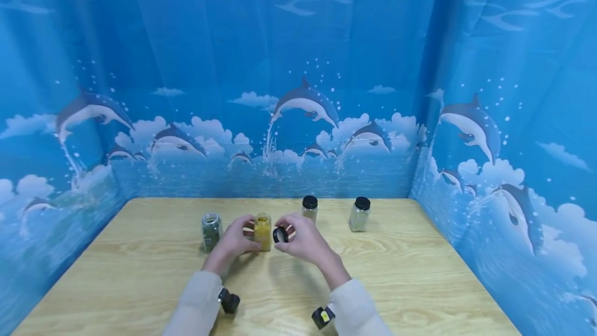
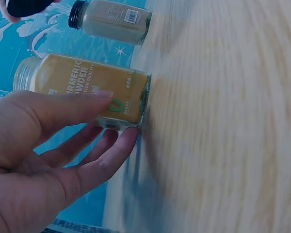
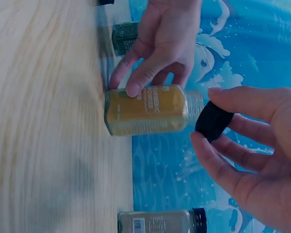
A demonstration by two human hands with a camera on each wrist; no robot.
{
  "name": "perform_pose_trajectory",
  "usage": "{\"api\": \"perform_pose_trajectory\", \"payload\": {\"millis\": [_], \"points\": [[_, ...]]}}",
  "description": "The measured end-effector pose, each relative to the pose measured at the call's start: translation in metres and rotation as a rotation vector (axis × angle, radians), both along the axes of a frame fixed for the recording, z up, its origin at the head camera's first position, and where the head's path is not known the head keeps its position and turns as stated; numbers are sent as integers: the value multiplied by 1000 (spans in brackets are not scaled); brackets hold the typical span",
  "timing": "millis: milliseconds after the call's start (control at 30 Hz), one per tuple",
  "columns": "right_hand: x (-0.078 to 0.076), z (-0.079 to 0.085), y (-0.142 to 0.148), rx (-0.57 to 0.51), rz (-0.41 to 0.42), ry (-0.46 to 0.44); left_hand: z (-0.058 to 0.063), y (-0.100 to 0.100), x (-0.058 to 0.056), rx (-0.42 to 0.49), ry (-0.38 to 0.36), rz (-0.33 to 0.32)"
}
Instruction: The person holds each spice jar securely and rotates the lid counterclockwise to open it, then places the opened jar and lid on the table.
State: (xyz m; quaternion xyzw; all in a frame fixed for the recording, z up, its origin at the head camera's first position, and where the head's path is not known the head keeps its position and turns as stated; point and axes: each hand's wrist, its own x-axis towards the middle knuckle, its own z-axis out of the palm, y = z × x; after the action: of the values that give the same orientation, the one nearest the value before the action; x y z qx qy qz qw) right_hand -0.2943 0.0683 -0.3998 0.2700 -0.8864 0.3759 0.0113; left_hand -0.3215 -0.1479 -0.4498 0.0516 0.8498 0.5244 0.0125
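Observation:
A turmeric powder jar (image 1: 263,233), glass with yellow powder, stands upright and uncapped on the table. My left hand (image 1: 238,237) holds it from the left; in the left wrist view, the thumb lies across its label and fingertips touch its side near the base. My right hand (image 1: 303,237) pinches a black lid (image 3: 214,120) between thumb and fingers, just right of the jar's bare glass mouth. The lid is tilted, its hollow underside showing in the head view. To the left of my left hand stands an open jar of dark green contents (image 1: 212,233).
Two more jars with black caps stand behind and to the right: a pale jar (image 1: 359,215) and a brownish jar (image 1: 310,208), partly behind my right hand. The wooden table (image 1: 420,274) meets a blue dolphin-print curtain (image 1: 224,92) at its back and sides.

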Motion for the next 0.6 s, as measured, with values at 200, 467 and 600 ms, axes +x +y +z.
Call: {"api": "perform_pose_trajectory", "payload": {"millis": [200,467,600], "points": [[2,-5,-12,149,29,35,10,-4,3,-65,19,-6],[8,-14,-24,241,57,23,34,-11,15,-209,0,-24],[9,-22,-30,288,84,34,44,-15,22,-284,-3,-16]]}}
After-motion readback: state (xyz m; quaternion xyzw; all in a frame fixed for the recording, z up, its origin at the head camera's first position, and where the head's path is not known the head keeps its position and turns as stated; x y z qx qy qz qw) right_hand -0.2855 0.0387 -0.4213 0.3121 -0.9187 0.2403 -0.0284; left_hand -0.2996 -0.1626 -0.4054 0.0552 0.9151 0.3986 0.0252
